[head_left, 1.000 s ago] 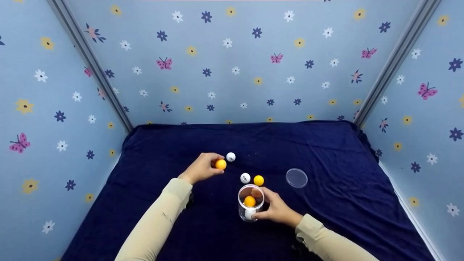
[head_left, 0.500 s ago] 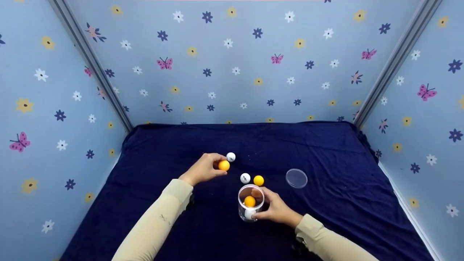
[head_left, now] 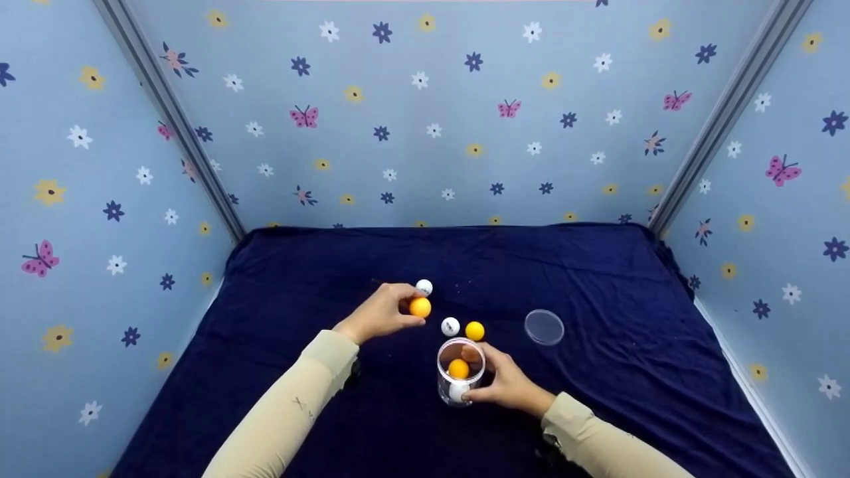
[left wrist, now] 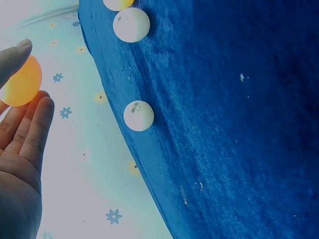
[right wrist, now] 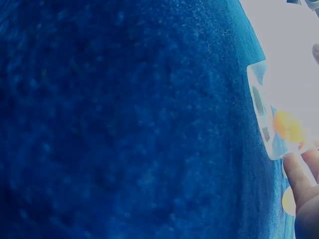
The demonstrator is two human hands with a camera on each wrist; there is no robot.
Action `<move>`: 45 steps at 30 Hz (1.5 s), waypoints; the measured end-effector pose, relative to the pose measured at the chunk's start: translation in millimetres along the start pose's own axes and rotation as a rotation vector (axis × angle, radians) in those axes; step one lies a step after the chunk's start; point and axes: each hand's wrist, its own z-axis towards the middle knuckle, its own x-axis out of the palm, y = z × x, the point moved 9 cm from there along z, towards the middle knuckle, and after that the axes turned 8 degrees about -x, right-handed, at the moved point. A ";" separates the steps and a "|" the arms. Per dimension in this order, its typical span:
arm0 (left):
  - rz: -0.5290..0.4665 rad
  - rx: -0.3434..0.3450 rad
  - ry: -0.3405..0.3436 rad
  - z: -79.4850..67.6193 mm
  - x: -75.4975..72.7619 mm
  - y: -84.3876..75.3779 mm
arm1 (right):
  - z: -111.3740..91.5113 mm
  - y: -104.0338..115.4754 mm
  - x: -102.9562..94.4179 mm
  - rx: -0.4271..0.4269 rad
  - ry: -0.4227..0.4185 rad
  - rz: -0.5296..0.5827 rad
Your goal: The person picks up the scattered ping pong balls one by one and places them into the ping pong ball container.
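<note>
My left hand (head_left: 380, 312) pinches an orange ping-pong ball (head_left: 420, 307) between thumb and fingers, raised above the cloth. That same ball (left wrist: 24, 82) glows at the left edge of the left wrist view. My right hand (head_left: 510, 383) grips a clear jar (head_left: 441, 385) standing upright with its mouth uncovered. Inside the jar lie an orange ball (head_left: 458, 368) and a white ball (head_left: 457, 392); anything beneath them is hard to make out. Just beyond the jar sit a white ball (head_left: 450, 326) and a yellow-orange ball (head_left: 475, 330). Another white ball (head_left: 424, 287) lies behind my left fingertips.
A round clear lid (head_left: 544, 327) lies flat to the right of the balls. Dark blue cloth (head_left: 597, 279) covers the table, with wrinkles on the right side. Flower-patterned walls (head_left: 451, 113) with grey corner posts enclose the back and both sides.
My left hand has drifted right and slightly nearer to me with the orange ball, moving closer to the jar. The right hand and jar stay in place.
</note>
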 end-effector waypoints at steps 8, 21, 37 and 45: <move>0.000 0.035 0.018 0.5 6.4 -10.4 | -0.8 -0.9 -0.3 -0.015 0.004 -0.011; 0.028 0.098 0.015 -0.5 10.3 -27.3 | -0.8 -1.6 -0.2 -0.017 0.004 -0.006; 0.002 0.105 0.056 -3.6 19.8 -38.8 | -0.7 1.1 -0.5 -0.027 0.003 -0.023; -0.014 0.118 0.086 -6.7 25.1 -47.2 | -0.9 0.4 -0.9 -0.010 0.007 -0.052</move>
